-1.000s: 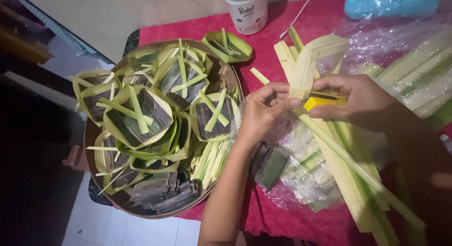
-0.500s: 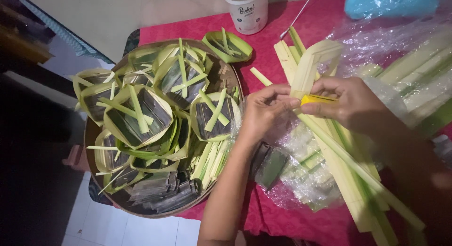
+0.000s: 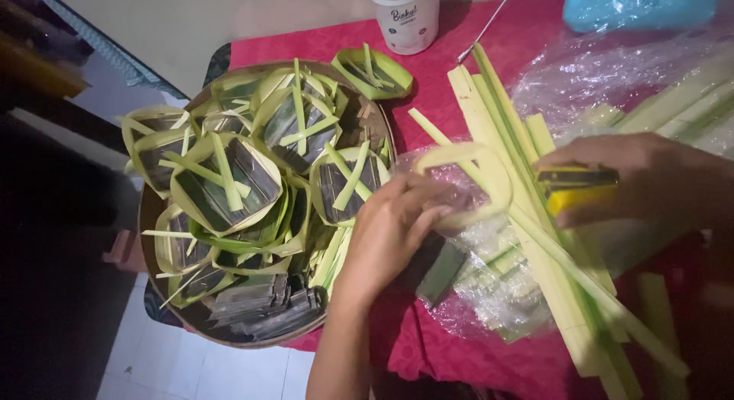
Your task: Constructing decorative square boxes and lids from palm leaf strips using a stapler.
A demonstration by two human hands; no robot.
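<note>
Red cloth (image 3: pixel 489 44), right hand (image 3: pixel 642 178) hiding yellow stapler (image 3: pixel 577 192)

A round basket (image 3: pixel 160 293) of folded leaf trays (image 3: pixel 225 182) sits left on the worktop (image 3: pixel 474 354); leaf strips (image 3: pixel 527 239) lie right, a cup (image 3: pixel 404 17) behind.

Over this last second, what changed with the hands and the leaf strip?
The left hand has bent the pale leaf strip into a loop and dropped lower. The right hand drew back rightward, still gripping the yellow stapler. The round tray of folded leaf baskets and the white cup stayed put.
</note>
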